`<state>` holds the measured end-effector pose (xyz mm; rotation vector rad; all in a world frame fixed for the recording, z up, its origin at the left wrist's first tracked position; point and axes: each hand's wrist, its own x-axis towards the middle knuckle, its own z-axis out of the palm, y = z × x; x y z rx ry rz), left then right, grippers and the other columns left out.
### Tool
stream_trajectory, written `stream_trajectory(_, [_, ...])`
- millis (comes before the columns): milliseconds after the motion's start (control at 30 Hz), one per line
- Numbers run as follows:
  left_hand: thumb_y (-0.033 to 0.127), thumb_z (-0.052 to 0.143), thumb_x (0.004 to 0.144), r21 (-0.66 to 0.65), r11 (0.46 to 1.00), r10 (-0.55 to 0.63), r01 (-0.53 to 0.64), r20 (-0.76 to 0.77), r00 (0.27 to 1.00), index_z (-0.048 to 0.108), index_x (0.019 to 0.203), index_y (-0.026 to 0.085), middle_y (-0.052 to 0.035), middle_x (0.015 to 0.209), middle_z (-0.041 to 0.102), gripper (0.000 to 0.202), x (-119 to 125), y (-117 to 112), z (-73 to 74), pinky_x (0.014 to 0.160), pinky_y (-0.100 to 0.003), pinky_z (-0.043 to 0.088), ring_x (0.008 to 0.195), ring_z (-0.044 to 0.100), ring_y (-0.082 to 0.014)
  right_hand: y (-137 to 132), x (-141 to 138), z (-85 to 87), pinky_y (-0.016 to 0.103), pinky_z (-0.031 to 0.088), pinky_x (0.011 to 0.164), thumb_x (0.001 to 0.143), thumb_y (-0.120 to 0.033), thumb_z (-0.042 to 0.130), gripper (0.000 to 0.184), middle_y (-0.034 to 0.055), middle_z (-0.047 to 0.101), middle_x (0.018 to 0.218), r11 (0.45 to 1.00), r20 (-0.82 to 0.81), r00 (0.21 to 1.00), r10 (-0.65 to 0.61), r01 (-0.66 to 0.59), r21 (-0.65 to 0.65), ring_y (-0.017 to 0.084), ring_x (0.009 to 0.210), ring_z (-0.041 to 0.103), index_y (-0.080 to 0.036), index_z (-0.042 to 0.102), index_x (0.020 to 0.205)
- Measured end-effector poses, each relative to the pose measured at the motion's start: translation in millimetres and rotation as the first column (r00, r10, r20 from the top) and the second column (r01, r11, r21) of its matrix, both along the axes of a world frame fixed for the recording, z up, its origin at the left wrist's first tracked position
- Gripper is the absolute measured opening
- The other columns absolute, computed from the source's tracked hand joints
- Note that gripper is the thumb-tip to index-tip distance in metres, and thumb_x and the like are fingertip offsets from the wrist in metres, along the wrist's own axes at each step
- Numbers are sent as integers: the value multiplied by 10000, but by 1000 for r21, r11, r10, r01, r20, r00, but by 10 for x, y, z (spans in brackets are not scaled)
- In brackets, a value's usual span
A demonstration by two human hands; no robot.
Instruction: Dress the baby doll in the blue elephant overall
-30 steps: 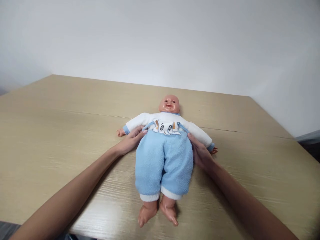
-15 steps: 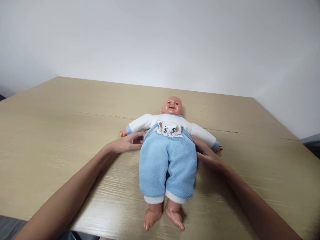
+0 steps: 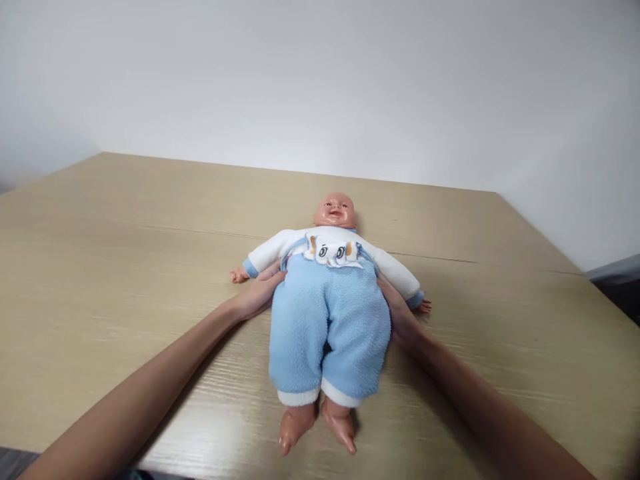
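A baby doll (image 3: 327, 307) lies face up, its head away from me and bare feet towards me. It wears a white top and light blue fleece trousers with an animal face on the bib. My left hand (image 3: 260, 291) grips the doll's waist from the left, its thumb against the blue cloth and its fingers partly hidden behind the side. At the opposite side of the waist, my right hand (image 3: 397, 308) holds on too, most of its fingers hidden by the doll's body and sleeve. Both doll arms spread outwards beyond my hands.
A wide, light wooden table (image 3: 150, 273) bears the doll, with a thin seam running across it behind the doll's arms. A plain pale wall (image 3: 320, 87) rises beyond the far edge. Something dark (image 3: 620, 287) shows past the table's right edge.
Both hands have closed in tighter on the doll's waist, the left thumb now pressing the cloth. The doll appears slightly further left in view, and its head and bib have tipped a little.
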<state>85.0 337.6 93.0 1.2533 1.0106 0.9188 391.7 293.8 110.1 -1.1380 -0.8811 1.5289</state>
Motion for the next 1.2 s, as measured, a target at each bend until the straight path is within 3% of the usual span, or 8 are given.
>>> stream_trajectory(200, [526, 872, 785, -84, 993, 87, -78, 106, 991, 767, 1058, 197, -27, 911, 705, 440, -47, 79, 28, 713, -287, 451, 805, 581, -199, 9, 14, -43, 427, 504, 1233, 902, -500, 803, 435, -3, 746, 1488, 997, 42, 997, -62, 60, 44, 288, 1441, 643, -340, 737, 1301])
stream_trajectory(300, [446, 853, 794, -108, 989, 117, -100, 163, 980, 735, 938, 195, -32, 909, 692, 313, -13, 96, 76, 756, -304, 470, 858, 597, -215, 38, 3, -44, 436, 504, 1225, 914, -501, 761, 399, -6, 777, 1419, 994, 76, 995, -65, 58, 91, 288, 1413, 652, -331, 739, 1275])
stream_trajectory(500, [428, 656, 779, -103, 995, 21, 8, 275, 961, 651, 905, 209, -67, 902, 670, 252, 38, 123, 172, 882, -420, 508, 952, 630, -305, 76, 12, 20, 466, 568, 1101, 914, -500, 635, 344, 41, 835, 1201, 988, 94, 994, -46, 31, 154, 336, 1249, 710, -284, 760, 1151])
stream_trajectory(700, [498, 696, 921, 252, 966, 37, -60, 97, 995, 561, 901, 218, -7, 870, 513, 311, 8, 157, 161, 742, -315, 391, 800, 448, -198, 178, 79, 30, 461, 489, 1180, 868, -440, 648, 290, 38, 804, 1187, 970, 36, 994, -105, 94, 225, 328, 1256, 675, -279, 744, 1090])
stream_trajectory(800, [555, 643, 1023, 290, 956, 55, -44, -30, 998, 571, 999, 218, 5, 911, 506, 345, 11, 149, 197, 758, -290, 389, 828, 440, -189, 195, 155, 13, 427, 462, 1176, 917, -494, 688, 237, 19, 767, 1107, 959, 224, 961, -161, 98, 266, 308, 1200, 650, -291, 728, 1034])
stream_trajectory(1000, [616, 584, 1072, 300, 937, -56, 177, -373, 926, 668, 1113, 216, -38, 1093, 654, 411, -144, 122, 259, 1024, -345, 448, 1096, 573, -270, 102, 320, 94, 424, 511, 968, 1021, -639, 646, 376, 26, 702, 946, 918, 587, 808, -42, -200, 341, 284, 932, 609, -273, 708, 964])
stream_trajectory(1100, [620, 560, 1087, 272, 940, -91, 206, -383, 919, 681, 1089, 214, -46, 1111, 672, 423, -202, 110, 247, 1089, -379, 450, 1125, 592, -282, 91, 295, 80, 466, 502, 1071, 1005, -651, 670, 399, 53, 762, 1034, 920, 541, 841, 16, -224, 321, 316, 1035, 652, -263, 763, 1006])
stream_trajectory(1200, [616, 555, 1096, 252, 949, -112, 192, -300, 947, 697, 1183, 225, -56, 1211, 697, 426, -169, 94, 202, 1155, -385, 433, 1211, 592, -280, 92, 201, -13, 485, 509, 1160, 950, -656, 734, 390, 41, 816, 1145, 975, 269, 963, 12, -71, 209, 333, 1194, 696, -306, 793, 1111])
